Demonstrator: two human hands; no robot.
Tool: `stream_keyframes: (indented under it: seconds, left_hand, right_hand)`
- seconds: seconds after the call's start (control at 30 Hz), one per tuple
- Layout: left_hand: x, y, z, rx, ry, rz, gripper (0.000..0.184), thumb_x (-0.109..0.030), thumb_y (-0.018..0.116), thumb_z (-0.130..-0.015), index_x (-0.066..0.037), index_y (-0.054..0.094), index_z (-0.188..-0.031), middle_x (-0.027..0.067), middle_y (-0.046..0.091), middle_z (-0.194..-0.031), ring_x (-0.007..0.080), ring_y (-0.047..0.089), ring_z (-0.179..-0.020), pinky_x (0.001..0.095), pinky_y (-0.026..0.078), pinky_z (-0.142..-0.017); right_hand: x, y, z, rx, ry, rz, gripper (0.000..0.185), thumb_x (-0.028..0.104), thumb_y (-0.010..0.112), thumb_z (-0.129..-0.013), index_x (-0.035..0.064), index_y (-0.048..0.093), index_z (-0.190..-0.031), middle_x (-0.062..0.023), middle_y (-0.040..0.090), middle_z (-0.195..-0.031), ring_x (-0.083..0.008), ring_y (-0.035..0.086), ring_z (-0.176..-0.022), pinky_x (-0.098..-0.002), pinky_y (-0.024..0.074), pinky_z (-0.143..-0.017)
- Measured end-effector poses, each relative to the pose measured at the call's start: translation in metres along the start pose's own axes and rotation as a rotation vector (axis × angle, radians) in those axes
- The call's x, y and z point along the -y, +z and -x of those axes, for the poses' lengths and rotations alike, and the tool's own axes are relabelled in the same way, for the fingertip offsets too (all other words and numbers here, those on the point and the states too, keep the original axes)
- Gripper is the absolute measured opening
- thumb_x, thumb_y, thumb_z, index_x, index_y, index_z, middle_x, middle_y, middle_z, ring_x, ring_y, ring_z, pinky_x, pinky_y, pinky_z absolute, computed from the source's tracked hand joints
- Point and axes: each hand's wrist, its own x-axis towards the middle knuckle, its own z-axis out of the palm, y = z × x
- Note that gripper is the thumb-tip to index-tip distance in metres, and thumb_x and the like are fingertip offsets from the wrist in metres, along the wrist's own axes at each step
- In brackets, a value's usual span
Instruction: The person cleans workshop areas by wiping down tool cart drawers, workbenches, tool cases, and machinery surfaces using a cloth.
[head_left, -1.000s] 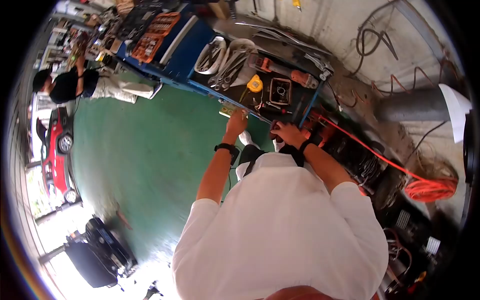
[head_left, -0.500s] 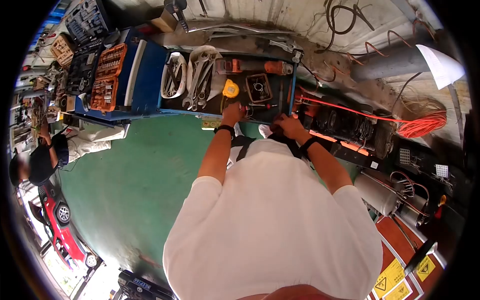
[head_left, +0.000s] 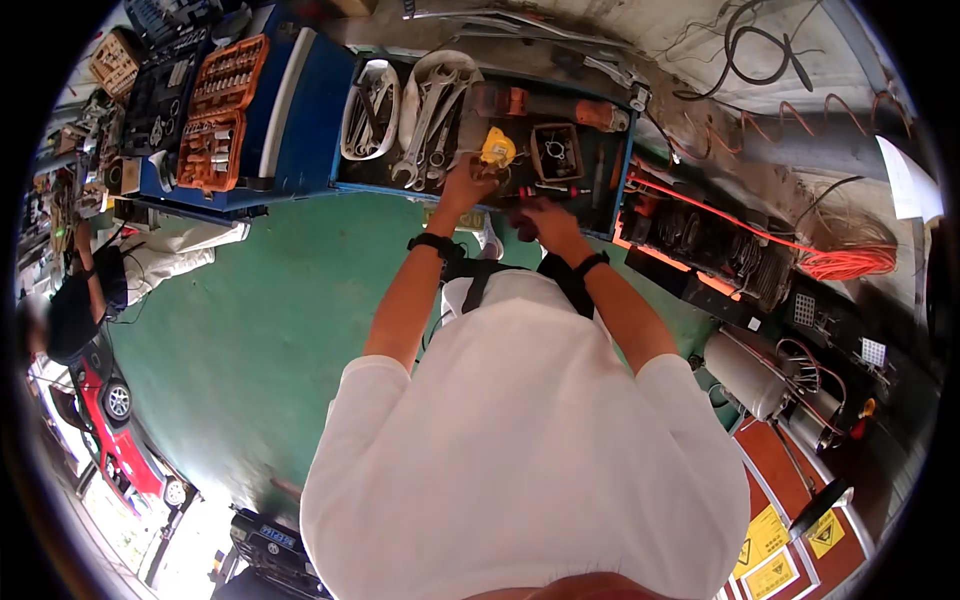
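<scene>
My left hand (head_left: 468,186) is over the front of the blue-edged tool tray (head_left: 385,189), fingers curled. It is just below the yellow tape measure (head_left: 498,148), and what its fingers hold, if anything, is hidden. My right hand (head_left: 552,226) is at the tray's front edge, its fingers closed around something small and dark that I cannot make out. A tool with red parts (head_left: 553,189), perhaps a screwdriver, lies just beyond it. To the left, several wrenches (head_left: 436,118) stand in a white container. A small open box (head_left: 555,153) with metal parts lies right of the tape measure.
A red and grey power tool (head_left: 560,105) lies along the tray's back. Orange socket cases (head_left: 213,150) rest on the blue cabinet at left. A red hose coil (head_left: 848,262) and a grey tank (head_left: 742,372) are at right. Another person (head_left: 85,300) works far left.
The view has shifted, so the tray appears farther right and higher. My right hand has moved left along the tray edge, nearer my left hand. The left hand has come closer to the tape measure.
</scene>
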Motion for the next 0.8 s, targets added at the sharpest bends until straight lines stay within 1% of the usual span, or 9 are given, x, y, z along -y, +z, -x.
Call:
stream_keyframes:
  seconds: [0.17,0.23,0.33,0.4,0.47,0.57,0.63,0.73,0.8]
  left_hand:
    - [0.012,0.004,0.017,-0.013,0.065,-0.094,0.063,-0.009,0.077,-0.073,-0.007,0.048,-0.130,0.0194,0.058,-0.117,0.0274,0.067,-0.094,0.0373,0.055,-0.075]
    - [0.016,0.001,0.030,-0.009,0.229,-0.301,0.064,-0.007,0.075,-0.073,-0.007,0.048,-0.130,0.0192,0.057,-0.116,0.0330,0.063,-0.101,0.0395,0.052,-0.081]
    - [0.023,0.003,0.052,0.089,0.211,-0.303,0.063,-0.006,0.074,-0.072,-0.007,0.048,-0.130,0.0194,0.057,-0.116,0.0366,0.060,-0.102,0.0399,0.051,-0.086]
    - [0.021,0.008,0.065,0.110,0.196,-0.337,0.062,-0.006,0.074,-0.073,-0.007,0.048,-0.130,0.0190,0.057,-0.116,0.0352,0.060,-0.101,0.0400,0.051,-0.085]
    - [0.018,0.014,0.078,0.132,0.178,-0.374,0.061,-0.007,0.074,-0.074,-0.007,0.048,-0.129,0.0187,0.057,-0.116,0.0337,0.060,-0.100,0.0401,0.051,-0.084]
    - [0.010,0.029,0.096,0.254,0.075,-0.153,0.068,-0.007,0.076,-0.073,-0.008,0.045,-0.133,0.0162,0.057,-0.115,0.0299,0.061,-0.100,0.0385,0.052,-0.084]
    - [-0.007,0.043,0.104,0.165,0.055,0.287,0.078,-0.007,0.079,-0.071,-0.011,0.041,-0.139,0.0132,0.058,-0.114,0.0258,0.062,-0.099,0.0361,0.052,-0.086]
    - [-0.001,0.054,0.102,0.148,-0.097,0.285,0.086,-0.005,0.080,-0.068,-0.011,0.036,-0.142,0.0120,0.057,-0.117,0.0251,0.060,-0.105,0.0351,0.052,-0.088]
    - [0.001,0.058,0.101,0.177,-0.056,0.180,0.084,-0.004,0.080,-0.067,-0.010,0.038,-0.141,0.0133,0.055,-0.122,0.0287,0.059,-0.107,0.0370,0.052,-0.088]
  right_hand:
    - [-0.055,-0.039,0.050,0.094,0.244,0.240,0.044,0.017,0.064,-0.078,0.0267,0.061,-0.120,-0.0084,0.054,-0.120,-0.0348,0.057,-0.106,-0.0458,0.0523,-0.083]
    - [-0.069,-0.042,0.057,0.163,0.283,0.303,0.049,0.018,0.067,-0.075,0.0280,0.060,-0.123,-0.0090,0.054,-0.120,-0.0358,0.057,-0.107,-0.0452,0.0514,-0.085]
    - [-0.064,-0.035,0.056,0.160,0.168,0.355,0.047,0.020,0.068,-0.075,0.0239,0.060,-0.122,-0.0100,0.053,-0.119,-0.0346,0.056,-0.110,-0.0460,0.0510,-0.086]
    - [-0.035,-0.027,0.043,0.126,0.086,0.343,0.039,0.019,0.062,-0.081,0.0176,0.058,-0.120,-0.0128,0.055,-0.114,-0.0364,0.060,-0.100,-0.0477,0.0540,-0.079]
    - [-0.015,-0.016,0.024,0.115,0.012,0.293,0.042,0.018,0.062,-0.082,0.0164,0.054,-0.123,-0.0154,0.054,-0.114,-0.0373,0.061,-0.098,-0.0478,0.0545,-0.078]
    - [0.017,-0.013,-0.005,0.084,-0.105,0.120,0.046,0.015,0.061,-0.083,0.0154,0.048,-0.128,-0.0196,0.053,-0.114,-0.0389,0.062,-0.095,-0.0475,0.0552,-0.075]
    - [0.031,-0.018,-0.017,0.066,-0.148,0.001,0.047,0.015,0.060,-0.084,0.0157,0.046,-0.129,-0.0210,0.053,-0.114,-0.0397,0.063,-0.092,-0.0472,0.0553,-0.073]
    - [0.028,-0.021,-0.019,0.121,-0.150,-0.051,0.050,0.014,0.061,-0.082,0.0170,0.045,-0.130,-0.0217,0.053,-0.118,-0.0394,0.063,-0.093,-0.0461,0.0543,-0.075]
    - [0.005,-0.018,-0.003,0.107,-0.197,0.011,0.050,0.013,0.062,-0.080,0.0182,0.047,-0.128,-0.0199,0.053,-0.119,-0.0389,0.063,-0.094,-0.0460,0.0536,-0.077]
